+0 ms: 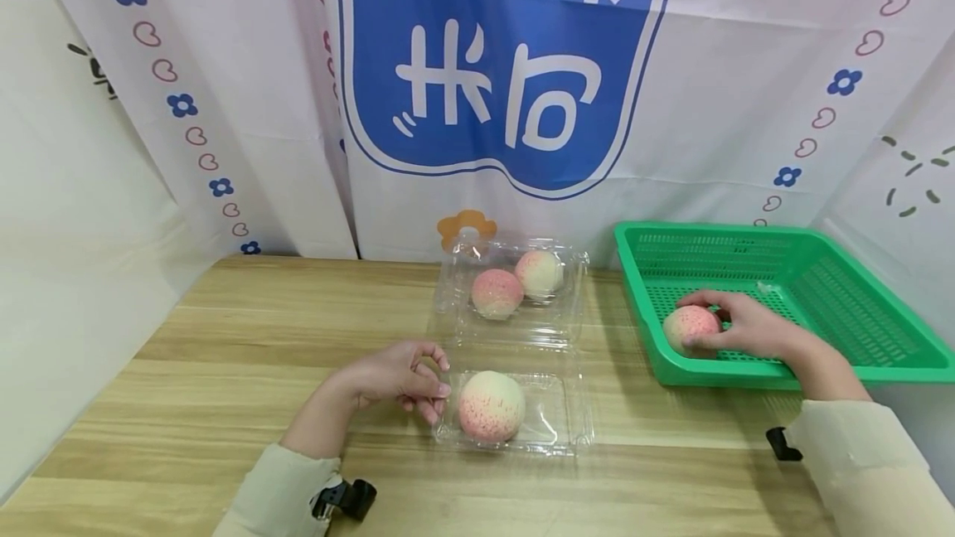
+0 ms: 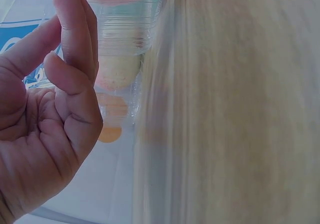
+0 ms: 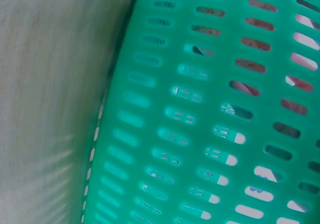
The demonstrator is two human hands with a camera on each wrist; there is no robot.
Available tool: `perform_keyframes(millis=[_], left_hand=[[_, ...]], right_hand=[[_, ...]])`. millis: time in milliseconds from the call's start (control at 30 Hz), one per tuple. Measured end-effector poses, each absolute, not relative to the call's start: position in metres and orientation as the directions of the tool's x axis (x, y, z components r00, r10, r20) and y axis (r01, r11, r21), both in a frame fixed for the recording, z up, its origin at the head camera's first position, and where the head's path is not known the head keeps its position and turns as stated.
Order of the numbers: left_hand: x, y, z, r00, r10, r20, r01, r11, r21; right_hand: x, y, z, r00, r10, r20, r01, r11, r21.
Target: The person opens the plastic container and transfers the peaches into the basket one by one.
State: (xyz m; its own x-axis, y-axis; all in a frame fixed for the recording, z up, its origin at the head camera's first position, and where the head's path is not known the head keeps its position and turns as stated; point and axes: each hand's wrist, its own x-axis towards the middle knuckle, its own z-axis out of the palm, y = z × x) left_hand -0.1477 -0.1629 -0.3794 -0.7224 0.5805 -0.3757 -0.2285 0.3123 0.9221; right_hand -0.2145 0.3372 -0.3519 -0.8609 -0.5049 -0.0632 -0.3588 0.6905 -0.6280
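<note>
My right hand (image 1: 749, 327) reaches over the near wall of a green plastic basket (image 1: 880, 374) and grips a pink-and-cream peach (image 1: 690, 326) between thumb and fingers. In the right wrist view the slotted basket wall (image 3: 165, 104) hides most of that hand. A clear hinged plastic box (image 1: 552, 429) lies unfolded on the table. One large peach (image 1: 492, 406) sits in its near half, and two smaller-looking peaches, a pinker one (image 1: 496, 293) and a paler one (image 1: 540, 273), sit in the far half. My left hand (image 1: 399, 375) is at the box's left edge, fingers loosely bent, holding nothing.
The wooden table (image 1: 283, 330) extends left of the box. Behind it hangs a white cloth curtain (image 1: 269, 147) with a blue printed panel. The basket's raised rim stands at the table's right side, near the curtain.
</note>
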Motion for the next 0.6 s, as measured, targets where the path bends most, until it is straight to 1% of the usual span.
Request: perform_keyframes(millis=[600], left_hand=[[-0.1473, -0.1637, -0.3789, -0.719, 0.586, -0.375, -0.222, 0.317, 0.922]], right_hand=[[-0.2152, 0.3345, -0.3523, -0.848, -0.511, -0.143, -0.323, 0.711, -0.624]])
